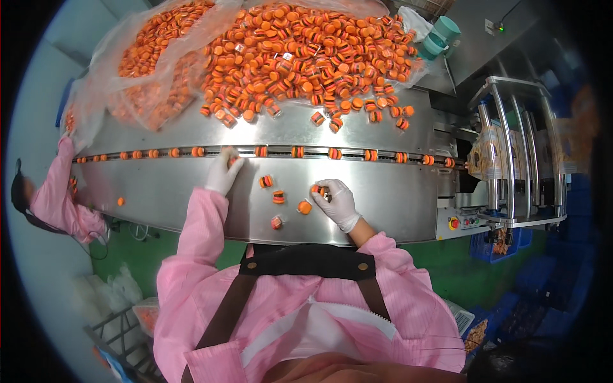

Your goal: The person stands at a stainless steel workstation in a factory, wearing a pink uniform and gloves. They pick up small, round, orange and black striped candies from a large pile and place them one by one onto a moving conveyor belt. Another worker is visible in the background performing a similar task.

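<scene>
My left hand (223,172), in a white glove, reaches over the narrow conveyor channel (281,152), its fingers closed on a small orange burger-shaped candy (232,160). Nearer to me on the steel table (383,207), my gloved right hand (340,205) pinches another candy (317,189) of the same layered kind. Several loose candies, among them an orange one (304,207) and a striped one (278,196), lie between my hands. Along the channel stands a row of spaced-out candies, one of them (297,151) just right of my left hand.
A large heap of candies (306,57) covers the table's far side, beside a clear plastic bag (159,83) full of them. A green cup (440,35) stands behind. At right, the channel enters a packing machine (520,153). At far left works a person in pink (60,198).
</scene>
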Demonstrator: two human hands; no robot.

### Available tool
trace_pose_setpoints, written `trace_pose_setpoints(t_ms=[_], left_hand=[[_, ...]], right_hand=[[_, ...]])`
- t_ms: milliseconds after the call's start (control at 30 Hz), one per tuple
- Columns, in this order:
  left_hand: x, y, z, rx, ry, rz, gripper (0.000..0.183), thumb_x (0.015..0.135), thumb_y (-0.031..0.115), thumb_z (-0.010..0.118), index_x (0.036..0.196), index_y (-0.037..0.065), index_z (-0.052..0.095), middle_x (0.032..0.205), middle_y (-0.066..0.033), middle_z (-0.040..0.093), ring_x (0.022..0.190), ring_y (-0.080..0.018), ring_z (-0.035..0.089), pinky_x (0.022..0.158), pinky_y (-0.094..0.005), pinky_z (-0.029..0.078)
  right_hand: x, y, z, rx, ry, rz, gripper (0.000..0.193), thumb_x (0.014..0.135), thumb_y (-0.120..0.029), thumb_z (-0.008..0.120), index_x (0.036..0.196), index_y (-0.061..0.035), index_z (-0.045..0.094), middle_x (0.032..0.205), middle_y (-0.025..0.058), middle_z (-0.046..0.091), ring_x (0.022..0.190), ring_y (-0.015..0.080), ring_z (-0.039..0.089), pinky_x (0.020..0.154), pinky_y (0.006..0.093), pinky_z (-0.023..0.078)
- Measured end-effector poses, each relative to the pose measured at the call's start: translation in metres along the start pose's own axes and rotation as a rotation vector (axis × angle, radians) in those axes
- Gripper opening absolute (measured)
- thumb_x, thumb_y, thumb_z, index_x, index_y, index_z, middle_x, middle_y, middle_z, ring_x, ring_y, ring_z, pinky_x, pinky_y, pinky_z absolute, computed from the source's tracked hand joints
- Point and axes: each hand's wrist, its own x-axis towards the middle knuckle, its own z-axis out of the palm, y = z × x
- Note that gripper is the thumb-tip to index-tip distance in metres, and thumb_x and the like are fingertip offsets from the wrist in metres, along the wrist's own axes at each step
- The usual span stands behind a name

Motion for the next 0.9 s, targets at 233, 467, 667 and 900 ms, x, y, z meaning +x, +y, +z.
trace_pose_setpoints(t_ms=[233,467,667,900], left_hand=[[-0.064,-0.008,0.009,-0.043,0.098,-0.087,0.011,0.090,0.014,0.061,0.087,0.003,0.063,0.081,-0.0091,0.058,0.071,-0.0166,0.058,0.065,-0.0313,0.047],[-0.072,0.010,0.019,0.032,0.261,-0.144,0.016,0.091,0.015,0.058,0.079,0.006,0.064,0.079,-0.0086,0.057,0.066,-0.0212,0.056,0.061,-0.0319,0.045],[-0.072,0.004,0.022,0.019,0.267,-0.158,0.015,0.089,0.015,0.060,0.078,0.007,0.065,0.079,-0.0090,0.059,0.066,-0.0220,0.056,0.061,-0.0334,0.046],[-0.070,0.010,0.019,0.066,0.291,-0.136,0.013,0.089,0.014,0.060,0.078,0.007,0.065,0.077,-0.0092,0.058,0.065,-0.0232,0.057,0.060,-0.0340,0.046]], right_hand=[[0.007,0.006,-0.008,0.094,0.017,-0.098,0.018,0.085,-0.021,0.069,0.097,-0.0092,0.064,0.096,0.0074,0.063,0.083,0.0205,0.060,0.074,0.0306,0.049],[0.120,0.012,-0.089,0.304,0.294,0.080,0.014,0.093,-0.013,0.058,0.099,-0.0007,0.059,0.091,0.0058,0.060,0.080,0.0129,0.060,0.075,0.0288,0.051],[0.223,0.048,-0.117,0.279,0.385,0.251,0.038,0.093,-0.029,0.060,0.113,0.0035,0.059,0.102,0.0113,0.064,0.093,0.0191,0.061,0.084,0.0305,0.048],[0.260,0.062,-0.116,0.008,0.185,0.336,0.059,0.093,-0.050,0.053,0.118,0.0024,0.061,0.110,0.0174,0.066,0.107,0.0271,0.061,0.092,0.0344,0.044]])
